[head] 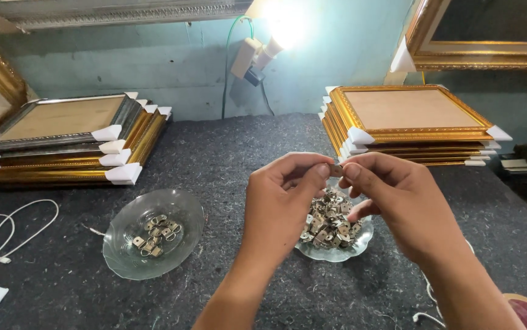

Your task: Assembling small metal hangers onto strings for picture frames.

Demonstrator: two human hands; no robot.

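Flanking framed stacks point(410, 125), glass dish point(153, 235)

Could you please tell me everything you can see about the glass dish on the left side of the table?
The glass dish is clear, shallow and round with a wavy rim. It sits flat on the dark grey felt table covering, apart from both hands. A few small metal hanger pieces lie near its middle, leaving most of it bare. A stack of gold picture frames stands behind it.
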